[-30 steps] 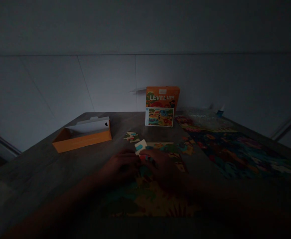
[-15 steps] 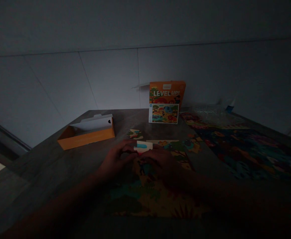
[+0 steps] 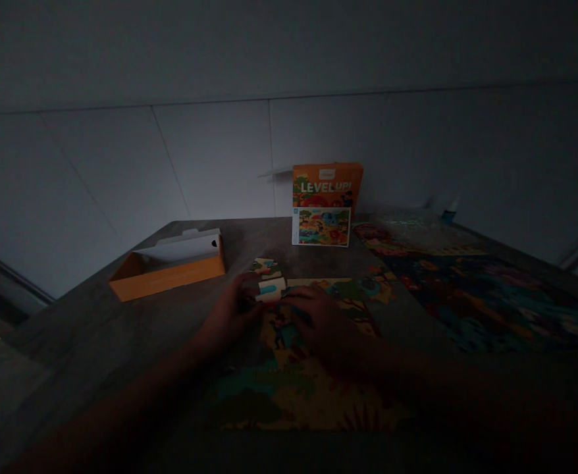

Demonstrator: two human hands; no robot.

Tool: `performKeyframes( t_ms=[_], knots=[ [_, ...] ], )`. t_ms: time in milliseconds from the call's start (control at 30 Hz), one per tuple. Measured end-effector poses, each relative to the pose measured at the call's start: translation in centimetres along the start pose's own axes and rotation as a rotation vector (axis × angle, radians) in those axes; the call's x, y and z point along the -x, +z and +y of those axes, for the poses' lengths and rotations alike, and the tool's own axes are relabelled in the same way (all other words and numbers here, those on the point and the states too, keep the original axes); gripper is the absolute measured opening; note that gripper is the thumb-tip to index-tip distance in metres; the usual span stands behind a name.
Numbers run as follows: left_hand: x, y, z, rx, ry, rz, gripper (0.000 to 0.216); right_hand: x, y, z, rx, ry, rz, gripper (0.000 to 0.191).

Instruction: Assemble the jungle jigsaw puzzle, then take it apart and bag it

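1. Head view: holding a pale piece (image 3: 272, 290) by its left edge in left hand (image 3: 227, 317), at far edge of puzzle (image 3: 289, 392).
2. Right hand (image 3: 324, 320) at piece's right edge; cannot tell whether gripping.
3. On grey surface (image 3: 135, 349): orange tray (image 3: 170, 281) left, upright box (image 3: 322, 191) behind, dark puzzle (image 3: 496, 299) right.
4. Beyond, in dim light: pale panelled wall (image 3: 220, 158).

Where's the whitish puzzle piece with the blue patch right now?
In the head view, the whitish puzzle piece is near the middle, between the left hand and the right hand, just this side of the small loose pieces.
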State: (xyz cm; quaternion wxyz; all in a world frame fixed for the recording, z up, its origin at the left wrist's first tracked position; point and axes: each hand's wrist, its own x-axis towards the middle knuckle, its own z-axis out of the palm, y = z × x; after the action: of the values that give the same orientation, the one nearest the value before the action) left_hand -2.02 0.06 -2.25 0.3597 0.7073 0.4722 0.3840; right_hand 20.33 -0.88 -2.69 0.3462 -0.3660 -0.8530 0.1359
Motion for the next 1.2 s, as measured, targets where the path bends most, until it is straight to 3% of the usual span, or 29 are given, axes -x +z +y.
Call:
performKeyframes(
  t_ms=[133,233,333,533,1000,1200],
  knots=[
    [0.0,-0.2,-0.7,-0.053,0.098,0.031,0.025,0.0,0.0,-0.1,0.018,0.031,-0.005,0.029],
    [-0.1,-0.3,-1.1,-0.128,0.164,-0.067,0.01,0.1,0.1,0.2,0.022,0.047,-0.005,0.029],
    [-0.1,-0.3,-1.2,-0.151,0.163,-0.112,0.022,0.2,0.3,0.5,0.047,0.05,0.0,0.033],
    [0.1,-0.4,-0.9,-0.325,0.124,-0.071,0.044,0.2,0.4,0.6,0.079,0.062,-0.008,0.038],
    [0.0,-0.4,-2.0,-0.385,0.201,-0.025,0.043,0.1,0.1,0.6,0.18,0.031,-0.095,0.041],
    [-0.1,-0.5,-0.9,-0.462,0.269,-0.104,0.048,0.1,0.0,0.3,0.218,0.039,-0.108,0.04]
  ],
)
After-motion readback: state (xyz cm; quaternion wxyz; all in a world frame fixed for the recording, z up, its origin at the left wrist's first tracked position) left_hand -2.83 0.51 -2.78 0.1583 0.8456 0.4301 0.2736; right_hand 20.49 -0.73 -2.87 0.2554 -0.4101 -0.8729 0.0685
